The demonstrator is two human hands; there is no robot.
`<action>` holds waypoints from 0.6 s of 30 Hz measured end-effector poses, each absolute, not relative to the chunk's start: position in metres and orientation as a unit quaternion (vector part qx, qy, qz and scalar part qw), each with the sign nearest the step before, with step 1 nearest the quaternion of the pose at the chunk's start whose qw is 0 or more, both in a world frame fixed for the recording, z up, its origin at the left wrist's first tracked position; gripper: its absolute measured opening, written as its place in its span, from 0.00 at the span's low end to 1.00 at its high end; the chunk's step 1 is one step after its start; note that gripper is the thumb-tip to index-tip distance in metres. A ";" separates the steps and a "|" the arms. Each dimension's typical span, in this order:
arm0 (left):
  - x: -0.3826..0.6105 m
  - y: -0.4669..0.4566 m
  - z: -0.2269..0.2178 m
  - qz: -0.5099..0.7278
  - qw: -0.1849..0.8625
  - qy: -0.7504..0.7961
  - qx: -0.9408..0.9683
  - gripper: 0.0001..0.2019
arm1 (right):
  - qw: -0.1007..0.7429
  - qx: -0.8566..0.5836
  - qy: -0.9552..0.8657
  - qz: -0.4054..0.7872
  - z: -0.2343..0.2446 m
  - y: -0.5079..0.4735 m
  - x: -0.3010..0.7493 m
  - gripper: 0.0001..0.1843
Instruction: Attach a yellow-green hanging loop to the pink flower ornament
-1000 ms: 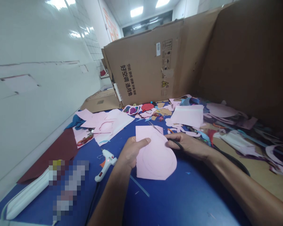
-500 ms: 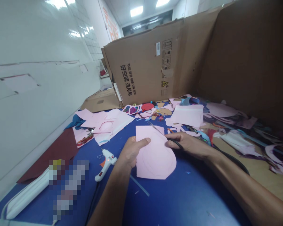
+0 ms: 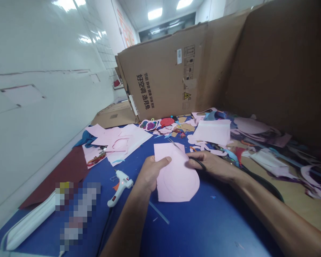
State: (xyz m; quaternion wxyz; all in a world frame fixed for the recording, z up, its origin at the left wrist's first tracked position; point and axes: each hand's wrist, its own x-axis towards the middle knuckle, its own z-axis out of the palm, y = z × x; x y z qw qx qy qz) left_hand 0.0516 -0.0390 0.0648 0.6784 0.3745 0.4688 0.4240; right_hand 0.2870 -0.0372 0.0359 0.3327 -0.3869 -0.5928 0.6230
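Observation:
A pink sheet of paper with a faint round outline is held above the blue table. My left hand pinches its left edge, thumb on top. Its right side is cut in a curve. My right hand is closed round the black handles of a pair of scissors, whose silvery blades reach the paper's upper right part. How far the blades are apart is hard to make out. Left of my left hand a white glue gun lies on the table, a small red light on it.
Cardboard walls stand at the back and right. Pink sheets lie at the back left, and paper scraps pile up at the back and right. A maroon sheet and a white power strip are at left.
The pink paper has turned and tilted slightly in my left hand, its lower edge shifting a little right and up. My right hand with the scissors has barely moved.

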 end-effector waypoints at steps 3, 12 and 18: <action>0.052 -0.039 0.064 0.427 0.679 0.466 0.373 0.22 | 0.340 -0.393 -0.585 0.623 0.032 -0.037 0.287 0.26; 0.052 -0.038 0.059 0.434 0.671 0.470 0.375 0.26 | 0.351 -0.379 -0.581 0.629 0.032 -0.037 0.284 0.30; 0.052 -0.038 0.058 0.434 0.670 0.468 0.378 0.27 | 0.350 -0.385 -0.574 0.633 0.036 -0.038 0.279 0.30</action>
